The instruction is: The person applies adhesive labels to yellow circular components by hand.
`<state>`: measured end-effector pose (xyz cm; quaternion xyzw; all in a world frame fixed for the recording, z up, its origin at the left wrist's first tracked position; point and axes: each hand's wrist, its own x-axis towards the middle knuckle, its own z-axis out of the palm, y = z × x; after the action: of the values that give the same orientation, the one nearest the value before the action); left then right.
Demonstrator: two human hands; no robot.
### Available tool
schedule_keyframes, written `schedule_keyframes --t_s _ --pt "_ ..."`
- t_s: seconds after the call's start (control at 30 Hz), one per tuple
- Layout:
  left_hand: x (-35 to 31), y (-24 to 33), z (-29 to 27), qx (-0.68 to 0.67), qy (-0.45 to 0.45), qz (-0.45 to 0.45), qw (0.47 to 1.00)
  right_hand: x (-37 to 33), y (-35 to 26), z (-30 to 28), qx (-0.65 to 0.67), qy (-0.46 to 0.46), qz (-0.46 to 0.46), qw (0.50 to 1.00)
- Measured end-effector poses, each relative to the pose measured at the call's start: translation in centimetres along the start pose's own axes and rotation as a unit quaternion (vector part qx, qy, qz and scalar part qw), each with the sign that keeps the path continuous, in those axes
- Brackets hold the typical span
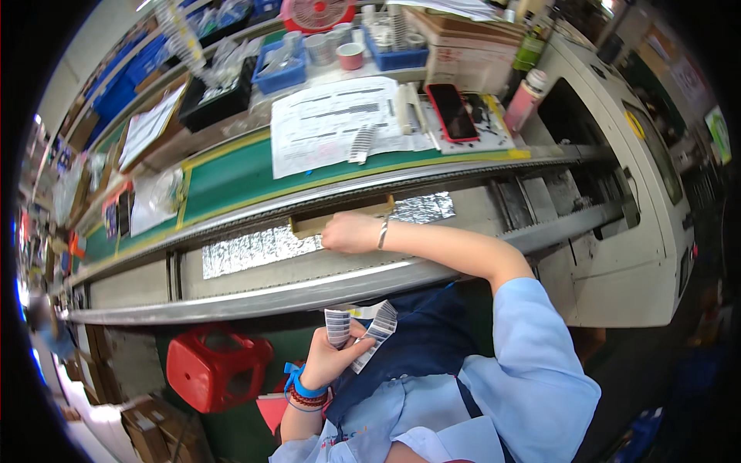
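Right hand [351, 232] on brown box [340, 219]

Matt brown cardboard strip [340, 218] under my right hand [351, 233]; crinkled shiny foil sheet [255, 248]; paper label strips [359, 328] in my left hand [328, 359].

— What sort of place is this?
— A factory assembly line: a long conveyor belt [309, 266] runs past a green work surface [224, 181] with parts bins [279, 73], paperwork [340, 123] and a machine [617, 177].
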<state>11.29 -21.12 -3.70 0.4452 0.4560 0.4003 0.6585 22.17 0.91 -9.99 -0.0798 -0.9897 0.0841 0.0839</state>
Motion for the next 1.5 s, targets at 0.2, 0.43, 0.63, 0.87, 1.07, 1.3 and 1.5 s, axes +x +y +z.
schedule_keyframes --t_s 0.2,0.43,0.63,0.87,1.07,1.3,1.5 --pt "3.2 1.6 2.8 0.057 -0.062 0.049 0.995 -17.1 -6.7 -12.2 0.114 0.356 0.241 0.896" --pt "7.0 2.4 6.2 0.0 -0.024 0.061 0.998 -41.0 -20.4 -2.2 0.428 0.427 0.64 0.475" --pt "7.4 2.4 7.7 0.043 -0.028 0.067 0.996 -63.1 -31.6 17.7 0.274 0.193 0.934 0.125" --pt "5.9 2.5 8.6 0.018 -0.021 0.048 0.998 -70.2 -30.6 13.9 0.144 0.666 0.732 0.002" --pt "6.2 2.8 9.3 0.069 -0.042 0.01 0.997 -50.7 -20.6 4.4 0.368 0.49 0.686 0.391" --pt "7.9 5.1 10.7 0.133 -0.194 0.012 0.972 -26.2 -15.2 -9.4 0.416 0.411 0.32 0.745" --pt "7.0 7.2 7.3 0.121 -0.225 0.04 0.966 -19.8 -11.2 -10.1 0.616 0.06 0.183 0.764"
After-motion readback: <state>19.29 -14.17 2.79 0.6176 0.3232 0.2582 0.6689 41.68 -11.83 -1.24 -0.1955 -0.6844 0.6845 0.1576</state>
